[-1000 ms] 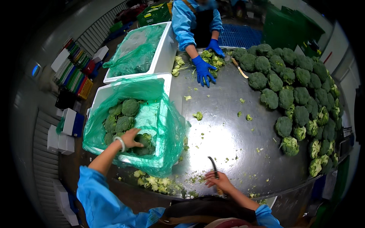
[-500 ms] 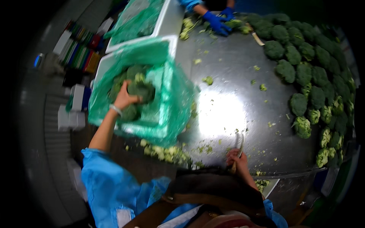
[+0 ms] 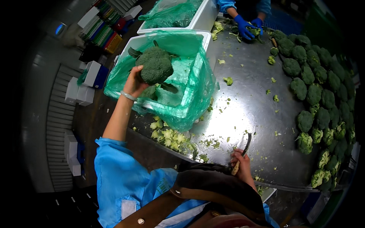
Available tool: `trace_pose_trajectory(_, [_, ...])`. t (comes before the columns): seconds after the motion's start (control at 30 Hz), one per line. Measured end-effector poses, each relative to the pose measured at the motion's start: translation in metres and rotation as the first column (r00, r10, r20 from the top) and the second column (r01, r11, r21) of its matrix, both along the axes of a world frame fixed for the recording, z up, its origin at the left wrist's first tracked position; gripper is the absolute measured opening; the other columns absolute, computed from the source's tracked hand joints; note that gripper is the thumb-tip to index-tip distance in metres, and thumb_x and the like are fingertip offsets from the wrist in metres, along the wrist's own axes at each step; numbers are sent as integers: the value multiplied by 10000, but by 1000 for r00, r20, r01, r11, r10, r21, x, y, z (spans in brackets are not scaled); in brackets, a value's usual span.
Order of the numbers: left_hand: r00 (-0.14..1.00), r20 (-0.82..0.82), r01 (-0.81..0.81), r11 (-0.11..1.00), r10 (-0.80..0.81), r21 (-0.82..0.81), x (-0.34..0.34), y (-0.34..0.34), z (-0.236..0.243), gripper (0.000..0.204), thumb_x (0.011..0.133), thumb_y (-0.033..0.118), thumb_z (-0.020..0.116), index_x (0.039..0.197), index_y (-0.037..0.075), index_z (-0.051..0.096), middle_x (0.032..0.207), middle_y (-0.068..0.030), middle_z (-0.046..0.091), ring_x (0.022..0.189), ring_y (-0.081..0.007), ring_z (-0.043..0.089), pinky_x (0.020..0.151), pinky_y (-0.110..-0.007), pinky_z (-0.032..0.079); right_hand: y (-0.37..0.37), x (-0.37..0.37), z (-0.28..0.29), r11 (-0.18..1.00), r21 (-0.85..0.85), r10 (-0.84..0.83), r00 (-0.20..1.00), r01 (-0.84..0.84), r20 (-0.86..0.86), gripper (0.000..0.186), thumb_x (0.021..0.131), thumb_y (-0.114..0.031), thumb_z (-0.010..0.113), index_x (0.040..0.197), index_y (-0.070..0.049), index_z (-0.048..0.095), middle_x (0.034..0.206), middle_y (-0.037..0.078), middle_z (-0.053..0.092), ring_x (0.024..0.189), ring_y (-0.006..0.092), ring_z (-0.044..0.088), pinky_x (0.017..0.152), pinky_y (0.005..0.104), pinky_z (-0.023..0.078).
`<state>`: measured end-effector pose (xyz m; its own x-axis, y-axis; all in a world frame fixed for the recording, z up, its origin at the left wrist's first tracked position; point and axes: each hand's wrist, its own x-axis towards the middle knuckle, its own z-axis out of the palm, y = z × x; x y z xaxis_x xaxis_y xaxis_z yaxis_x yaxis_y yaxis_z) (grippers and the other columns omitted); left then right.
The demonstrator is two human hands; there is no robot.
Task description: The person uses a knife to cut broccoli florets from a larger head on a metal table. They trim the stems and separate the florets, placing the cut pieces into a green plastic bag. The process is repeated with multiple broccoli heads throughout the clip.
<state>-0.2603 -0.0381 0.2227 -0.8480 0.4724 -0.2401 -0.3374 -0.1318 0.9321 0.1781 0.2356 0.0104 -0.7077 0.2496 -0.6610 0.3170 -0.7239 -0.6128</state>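
Note:
My left hand (image 3: 135, 82) grips a large dark green broccoli head (image 3: 155, 65) from its near left side, holding it over a white foam box (image 3: 207, 37) lined with a green plastic bag (image 3: 205, 74). Part of another broccoli shows low in the box, beneath my hand. Over the near edge of the metal table (image 3: 251, 98), my right hand (image 3: 242, 164) is closed round the light handle of a curved knife (image 3: 248, 143), its blade pointing away from me.
Many broccoli heads (image 3: 314, 94) are piled along the table's right side. Cut pale stem pieces (image 3: 171, 138) lie at the near left edge. Across the table, a co-worker's blue-gloved hands (image 3: 247, 28) handle a broccoli piece. A second lined foam box (image 3: 205, 17) stands behind mine.
My left hand has lifted the broccoli up out of the box's lower part. The view has shifted, and the co-worker's hands now hold a broccoli piece. My right hand keeps the knife.

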Motion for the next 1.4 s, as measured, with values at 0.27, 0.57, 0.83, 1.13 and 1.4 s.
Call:
trace_pose_trajectory(0.27, [829, 196, 290, 704, -523, 649, 122, 69, -37, 722, 877, 467, 571, 1456, 64, 415, 1438, -139, 500, 1317, -328, 484, 1129, -494, 359, 29, -90, 109, 899, 436, 117, 949, 24, -294, 551, 873, -66, 676, 1386, -27, 478, 1169, 78, 668, 455, 57, 507, 412, 209, 380])
trace_pose_trajectory(0.57, [726, 396, 314, 784, -562, 536, 226, 120, -86, 742, 940, 366, 563, 1546, 180, 178, 1431, -120, 491, 1260, -276, 541, 984, -428, 499, 47, -83, 132, 824, 546, 16, 957, 150, -288, 551, 828, -175, 780, 1317, -48, 561, 825, 2, 657, 495, 35, 468, 453, 200, 370])
trace_pose_trajectory(0.83, [767, 554, 271, 946, -323, 177, 243, 84, -118, 734, 863, 145, 637, 1487, 142, 251, 1314, -107, 522, 1113, -243, 621, 788, -422, 619, 22, -59, 102, 293, 949, 207, 961, 116, -182, 336, 855, 0, 653, 1187, -55, 656, 1069, 23, 675, 647, 112, 627, 523, 273, 505])
trace_pose_trajectory(1.13, [823, 525, 307, 947, -216, -91, 268, 62, -112, 670, 859, 155, 617, 1465, 146, 331, 1291, -85, 536, 1118, -216, 605, 735, -383, 607, 5, -48, 65, -435, 867, 513, 724, -244, 461, 275, 735, 7, 608, 1007, -27, 590, 933, 104, 629, 641, 276, 658, 570, 376, 547])
trace_pose_trajectory(1.4, [766, 643, 18, 1000, -19, 8, 301, -18, -159, 722, 832, 170, 616, 1486, 148, 311, 1387, -110, 489, 1226, -298, 544, 933, -529, 525, -15, -50, 4, -485, 832, 444, 744, -269, 499, 181, 750, -7, 589, 931, -13, 577, 784, 127, 600, 602, 293, 653, 535, 402, 545])
